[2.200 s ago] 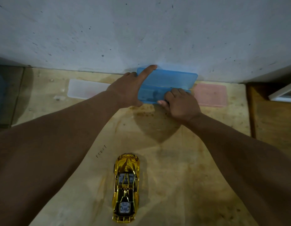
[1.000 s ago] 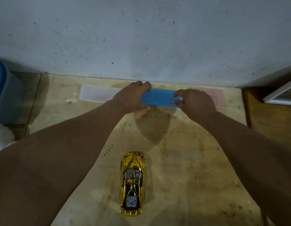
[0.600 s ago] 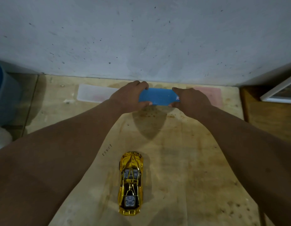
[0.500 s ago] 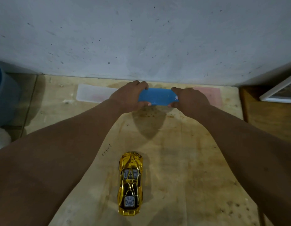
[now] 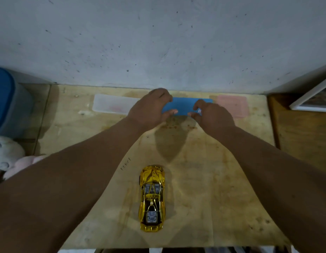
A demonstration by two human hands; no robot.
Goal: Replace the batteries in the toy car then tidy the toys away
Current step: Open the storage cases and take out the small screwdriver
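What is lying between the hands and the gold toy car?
Nothing visible. Both the left hand and the right hand are up at the blue box by the wall; only bare wooden tabletop separates them from the gold toy car.

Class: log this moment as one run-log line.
left hand: open | right hand: open | blue box: lid down, by wall | gold toy car: untouched

Three flat cases [image 5: 186,106]; one gold car [image 5: 152,198].

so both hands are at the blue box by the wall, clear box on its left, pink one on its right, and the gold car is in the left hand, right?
Not quite. The gold toy car lies alone on the wooden table, in neither hand. The head view shows the rest holds: left hand and right hand at the blue box, clear box left, pink box right.
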